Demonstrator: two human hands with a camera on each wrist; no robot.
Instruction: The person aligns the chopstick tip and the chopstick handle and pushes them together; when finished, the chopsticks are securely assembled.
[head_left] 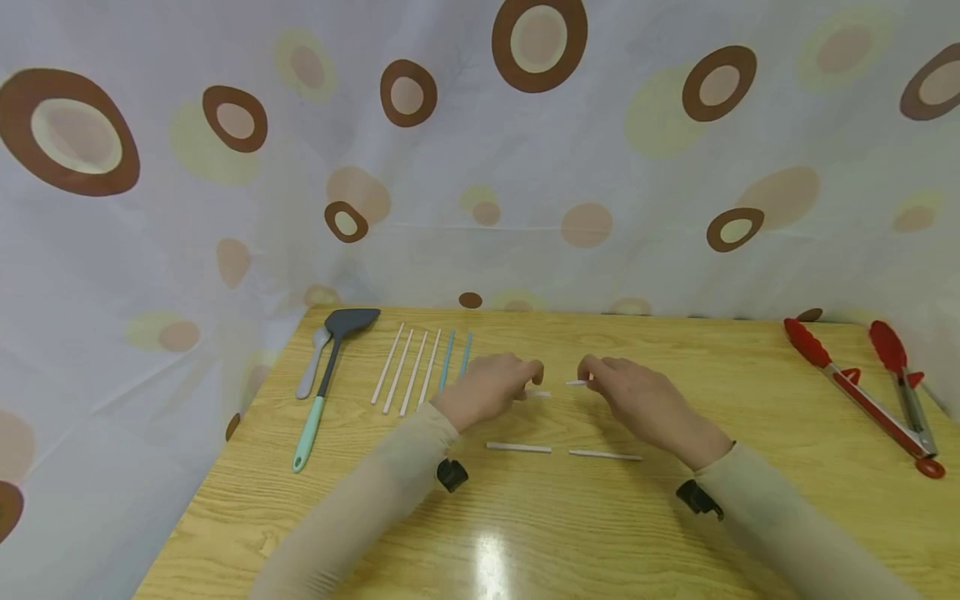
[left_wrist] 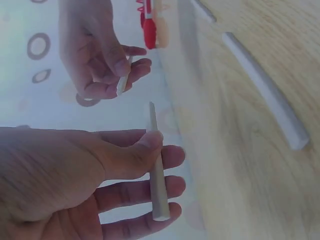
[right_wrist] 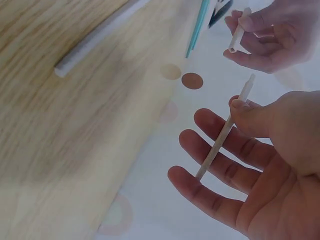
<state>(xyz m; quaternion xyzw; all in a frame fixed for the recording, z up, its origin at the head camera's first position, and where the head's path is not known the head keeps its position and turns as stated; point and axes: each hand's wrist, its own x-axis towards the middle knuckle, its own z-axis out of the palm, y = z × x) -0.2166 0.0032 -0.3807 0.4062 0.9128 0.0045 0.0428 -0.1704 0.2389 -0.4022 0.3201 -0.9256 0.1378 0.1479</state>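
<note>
My left hand [head_left: 487,387] pinches a short, thin white stick [left_wrist: 159,192] between thumb and index finger, the other fingers spread behind it. Opposite it, my right hand [head_left: 648,408] pinches a second short white stick [right_wrist: 216,150], which has a narrower tip. The two sticks point toward each other over the table, with a gap between their ends. Closer to me, two more short white sticks lie end to end on the wood, a left one [head_left: 519,447] and a right one [head_left: 605,455], slightly apart.
Left of my hands, several long white sticks [head_left: 399,371] lie in a row with two blue sticks [head_left: 447,358]. Farther left are a spatula [head_left: 335,350] with a mint handle and a grey spoon [head_left: 312,363]. Red-tipped tongs [head_left: 873,404] lie at the right. A patterned curtain [head_left: 525,258] backs the table.
</note>
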